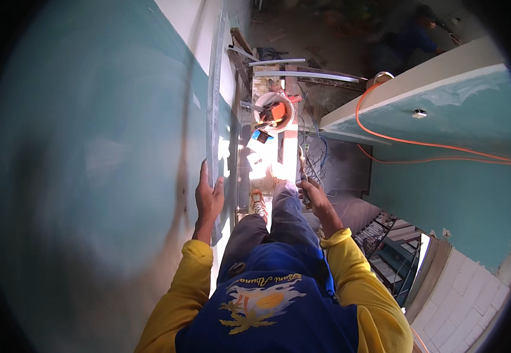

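My left hand point(208, 200) is against a long grey metal profile point(213, 100), its fingers along one side and the thumb on the other. The profile runs upright beside the green wall board point(108, 147) on my left. In my right hand point(317, 200) is a plier-like hand tool point(302, 157), its metal jaws pointing away from me and its handles partly inside my fingers. Ahead of my feet, a bucket point(291, 117) with an orange tool point(276, 110) and other tools in it stands on a plank platform point(290, 150).
A blue-and-black small box point(261, 136) lies near the bucket. Cables point(314, 165) tangle along the platform's right edge. Thin metal strips point(308, 75) lie across its far end. An orange hose point(420, 141) hangs over the right-hand partition point(432, 73). A person point(417, 35) is on the lower floor.
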Motion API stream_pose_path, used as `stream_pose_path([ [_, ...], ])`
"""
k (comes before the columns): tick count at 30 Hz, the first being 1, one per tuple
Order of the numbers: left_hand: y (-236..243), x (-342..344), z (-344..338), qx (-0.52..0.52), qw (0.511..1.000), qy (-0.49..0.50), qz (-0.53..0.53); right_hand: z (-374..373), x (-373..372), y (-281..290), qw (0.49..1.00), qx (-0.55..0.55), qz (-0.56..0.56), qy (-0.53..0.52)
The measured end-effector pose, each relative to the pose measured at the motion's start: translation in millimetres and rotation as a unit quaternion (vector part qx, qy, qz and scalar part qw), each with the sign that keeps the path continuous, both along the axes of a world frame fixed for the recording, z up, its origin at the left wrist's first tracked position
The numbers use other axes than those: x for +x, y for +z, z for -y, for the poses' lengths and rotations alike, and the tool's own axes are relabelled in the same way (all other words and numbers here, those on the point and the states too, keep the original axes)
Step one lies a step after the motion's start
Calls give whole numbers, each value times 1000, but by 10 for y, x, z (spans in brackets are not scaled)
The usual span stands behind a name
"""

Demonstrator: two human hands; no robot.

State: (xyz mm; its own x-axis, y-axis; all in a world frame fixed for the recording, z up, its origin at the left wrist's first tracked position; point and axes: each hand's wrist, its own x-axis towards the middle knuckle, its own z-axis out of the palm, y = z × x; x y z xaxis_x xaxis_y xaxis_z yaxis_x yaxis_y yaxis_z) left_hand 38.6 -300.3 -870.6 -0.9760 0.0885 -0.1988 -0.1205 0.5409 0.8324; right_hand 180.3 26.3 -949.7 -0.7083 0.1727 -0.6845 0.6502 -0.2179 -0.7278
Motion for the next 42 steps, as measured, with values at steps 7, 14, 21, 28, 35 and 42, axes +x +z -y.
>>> stream_pose_path([
  [7, -422, 609, 190, -126, 990, 25, 56, -94, -2468, -1567, 979, -64, 190, 33],
  [14, -510, 829, 264, -235, 964, 29, 119, -224, -3967, -3100, 968, -38, 244, -50],
  [21, -485, 1145, -180, -238, 965, 40, 106, 94, -3257, -4335, 944, 206, 210, -150],
  [28, -521, 1232, -417, -252, 962, 60, 88, 387, -3380, -4240, 873, -233, 246, -350],
  [35, -404, 1180, -431, -261, 959, 64, 86, 258, -3376, -3920, 896, -138, 280, -316],
  [42, -281, 902, -492, -236, 968, 61, 54, 499, -2500, -3801, 949, 24, 107, -296],
])
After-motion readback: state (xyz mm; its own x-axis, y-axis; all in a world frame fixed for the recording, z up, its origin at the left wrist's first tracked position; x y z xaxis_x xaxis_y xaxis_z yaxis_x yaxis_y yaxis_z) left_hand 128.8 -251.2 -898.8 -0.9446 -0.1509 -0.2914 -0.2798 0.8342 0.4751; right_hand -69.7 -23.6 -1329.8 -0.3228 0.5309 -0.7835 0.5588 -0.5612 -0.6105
